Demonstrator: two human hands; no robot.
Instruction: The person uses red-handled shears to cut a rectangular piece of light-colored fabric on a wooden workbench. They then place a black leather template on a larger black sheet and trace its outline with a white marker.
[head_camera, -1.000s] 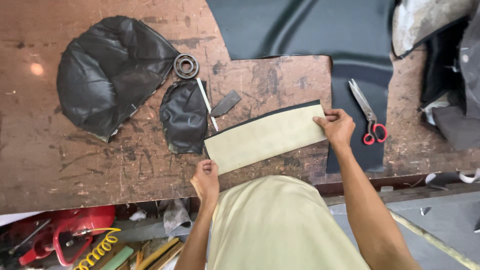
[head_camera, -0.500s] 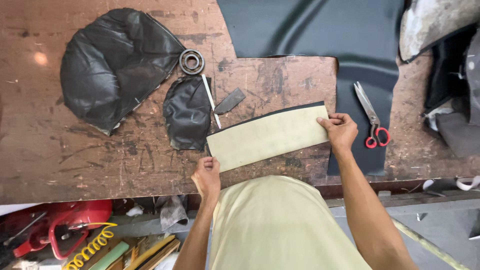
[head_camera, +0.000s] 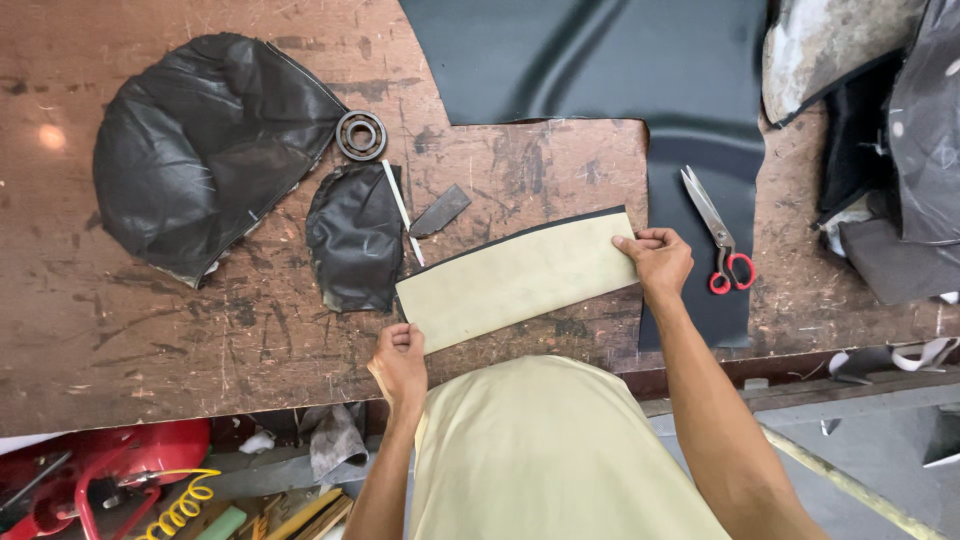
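Head view: a pale beige rectangular strip with a black edge (head_camera: 520, 278) lay near the worn wooden worktop's (head_camera: 120, 340) front edge, pinched by the left hand (head_camera: 400, 362) and right hand (head_camera: 655, 258) at opposite corners; even tension seemingly was needed.

Head camera looking straight down
It is hanging fairly near above the scarred wooden workbench (head_camera: 150, 330), facing its near edge.
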